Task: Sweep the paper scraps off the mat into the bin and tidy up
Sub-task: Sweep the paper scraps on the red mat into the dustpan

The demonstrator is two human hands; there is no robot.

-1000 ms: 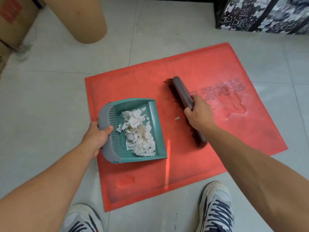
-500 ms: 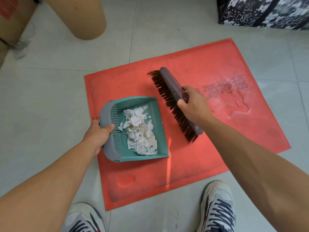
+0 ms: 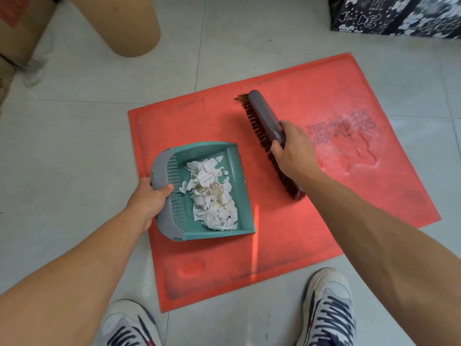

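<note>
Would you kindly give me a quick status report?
Left hand grips teal plastic dustpan; right hand grips brown-bristled brush. White paper scraps piled in pan. Red mat looks clear.

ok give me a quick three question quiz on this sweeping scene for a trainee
1. True or false: the paper scraps lie in the dustpan.
2. Which hand holds the brush? A) left B) right C) neither
3. Fill in: the dustpan rests on the red ____.

Key
1. True: the scraps are piled inside the pan, and none show loose on the mat.
2. B: the right hand grips the brush; the left hand holds the dustpan's grey rear edge.
3. mat
</note>
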